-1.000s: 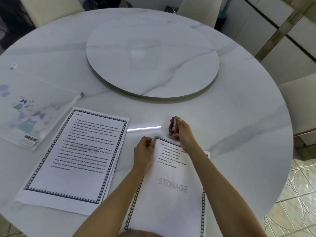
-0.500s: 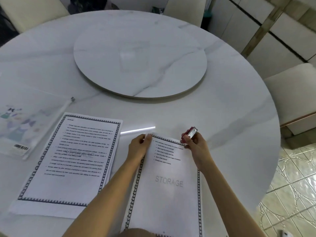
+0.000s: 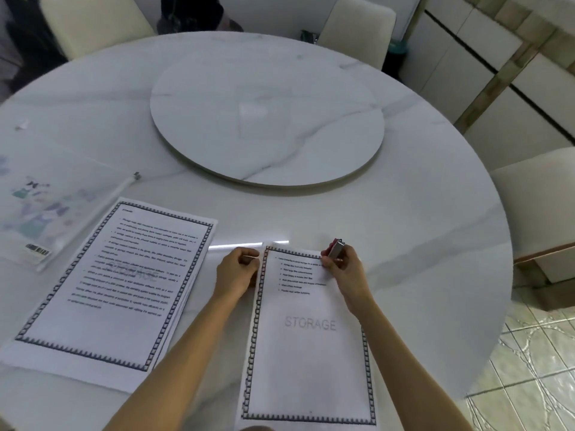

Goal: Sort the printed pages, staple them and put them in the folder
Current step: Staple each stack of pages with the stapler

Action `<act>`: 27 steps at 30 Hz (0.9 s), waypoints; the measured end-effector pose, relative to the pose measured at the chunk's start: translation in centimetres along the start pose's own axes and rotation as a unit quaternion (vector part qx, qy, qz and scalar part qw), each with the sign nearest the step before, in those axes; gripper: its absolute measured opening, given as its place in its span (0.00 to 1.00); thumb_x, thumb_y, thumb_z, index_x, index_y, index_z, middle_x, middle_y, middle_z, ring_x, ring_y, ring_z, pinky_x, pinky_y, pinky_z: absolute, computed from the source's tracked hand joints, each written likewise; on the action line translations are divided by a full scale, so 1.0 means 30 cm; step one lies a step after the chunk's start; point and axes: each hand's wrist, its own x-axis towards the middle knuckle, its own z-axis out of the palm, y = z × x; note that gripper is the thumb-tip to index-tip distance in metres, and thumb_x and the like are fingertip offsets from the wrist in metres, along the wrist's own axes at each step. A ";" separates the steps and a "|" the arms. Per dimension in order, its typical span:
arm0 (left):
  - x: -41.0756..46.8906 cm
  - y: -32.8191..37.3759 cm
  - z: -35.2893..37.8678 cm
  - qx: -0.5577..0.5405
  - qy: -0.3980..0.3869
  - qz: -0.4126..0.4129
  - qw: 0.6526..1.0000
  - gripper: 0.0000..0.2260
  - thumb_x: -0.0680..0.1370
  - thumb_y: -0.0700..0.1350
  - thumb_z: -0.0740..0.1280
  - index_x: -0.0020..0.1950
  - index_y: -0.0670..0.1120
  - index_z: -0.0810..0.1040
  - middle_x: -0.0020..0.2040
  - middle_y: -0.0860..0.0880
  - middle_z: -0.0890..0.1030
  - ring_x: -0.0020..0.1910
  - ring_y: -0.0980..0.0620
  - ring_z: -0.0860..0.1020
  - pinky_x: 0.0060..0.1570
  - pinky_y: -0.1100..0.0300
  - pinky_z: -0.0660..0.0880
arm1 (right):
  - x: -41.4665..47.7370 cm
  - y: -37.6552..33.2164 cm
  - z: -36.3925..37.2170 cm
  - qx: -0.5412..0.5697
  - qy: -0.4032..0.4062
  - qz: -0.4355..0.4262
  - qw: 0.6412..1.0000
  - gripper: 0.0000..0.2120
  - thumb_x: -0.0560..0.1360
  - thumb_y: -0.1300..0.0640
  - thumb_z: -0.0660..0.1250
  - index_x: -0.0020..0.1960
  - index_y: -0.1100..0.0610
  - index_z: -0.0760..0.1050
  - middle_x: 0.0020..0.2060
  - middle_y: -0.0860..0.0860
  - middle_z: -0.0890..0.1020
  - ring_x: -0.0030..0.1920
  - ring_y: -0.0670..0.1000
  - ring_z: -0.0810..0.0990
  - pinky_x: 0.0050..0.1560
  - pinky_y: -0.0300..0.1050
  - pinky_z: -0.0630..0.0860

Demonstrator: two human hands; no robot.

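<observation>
My left hand [image 3: 238,270] pinches set [image 3: 308,334] corner; right hand [image 3: 342,269] clutches stapler [image 3: 337,248]. Risk: sheets shift, staple lands crooked.

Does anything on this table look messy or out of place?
Nothing much. The left stack of pages lies at a slant with its edges slightly fanned, and a small white scrap sits alone near the table's far left edge.

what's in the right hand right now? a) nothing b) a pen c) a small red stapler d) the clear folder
c: the right hand grips a small red stapler at the top right corner of the STORAGE page; the clear folder lies untouched at far left.
</observation>
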 end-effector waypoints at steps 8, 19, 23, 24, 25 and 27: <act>-0.068 -0.021 -0.108 -0.020 0.055 0.056 0.997 0.09 0.77 0.37 0.64 0.46 0.51 0.75 0.43 0.51 0.79 0.41 0.53 0.80 0.45 0.61 0.77 | 0.041 -0.046 -0.007 0.019 -0.025 -0.032 0.999 0.11 0.73 0.64 0.68 0.53 0.54 0.72 0.47 0.49 0.81 0.50 0.52 0.79 0.56 0.48 0.74; -0.108 -0.058 -0.379 0.037 0.173 0.098 0.979 0.08 0.77 0.36 0.63 0.53 0.44 0.78 0.46 0.53 0.79 0.45 0.59 0.75 0.48 0.68 0.70 | -0.071 -0.141 0.223 0.045 -0.175 -0.052 0.982 0.06 0.75 0.62 0.65 0.52 0.60 0.74 0.45 0.51 0.82 0.47 0.48 0.81 0.45 0.37 0.77; -0.064 -0.087 -0.509 0.085 0.173 0.112 0.975 0.10 0.77 0.36 0.63 0.56 0.43 0.78 0.51 0.50 0.79 0.49 0.56 0.75 0.48 0.69 0.68 | -0.102 -0.169 0.333 0.060 -0.183 -0.065 0.979 0.04 0.75 0.62 0.65 0.50 0.58 0.75 0.45 0.51 0.81 0.47 0.48 0.82 0.44 0.38 0.77; -0.051 -0.097 -0.543 0.107 0.164 0.117 0.974 0.10 0.77 0.36 0.63 0.57 0.42 0.77 0.52 0.49 0.78 0.50 0.55 0.74 0.50 0.68 0.68 | -0.110 -0.170 0.362 0.067 -0.178 -0.063 0.980 0.05 0.75 0.62 0.65 0.50 0.59 0.75 0.44 0.51 0.81 0.47 0.48 0.82 0.44 0.38 0.77; -0.035 -0.107 -0.575 0.133 0.153 0.124 0.971 0.11 0.77 0.36 0.64 0.58 0.42 0.76 0.53 0.48 0.78 0.51 0.55 0.73 0.51 0.67 0.67 | -0.117 -0.169 0.392 0.073 -0.172 -0.060 0.981 0.05 0.74 0.62 0.66 0.50 0.59 0.75 0.44 0.51 0.81 0.48 0.49 0.82 0.44 0.38 0.77; -0.001 -0.133 -0.637 0.184 0.130 0.133 0.965 0.12 0.76 0.36 0.64 0.60 0.41 0.75 0.56 0.45 0.76 0.51 0.54 0.72 0.54 0.65 0.67 | -0.129 -0.163 0.452 0.079 -0.159 -0.055 0.983 0.05 0.74 0.62 0.66 0.50 0.58 0.75 0.44 0.51 0.82 0.48 0.50 0.81 0.44 0.38 0.77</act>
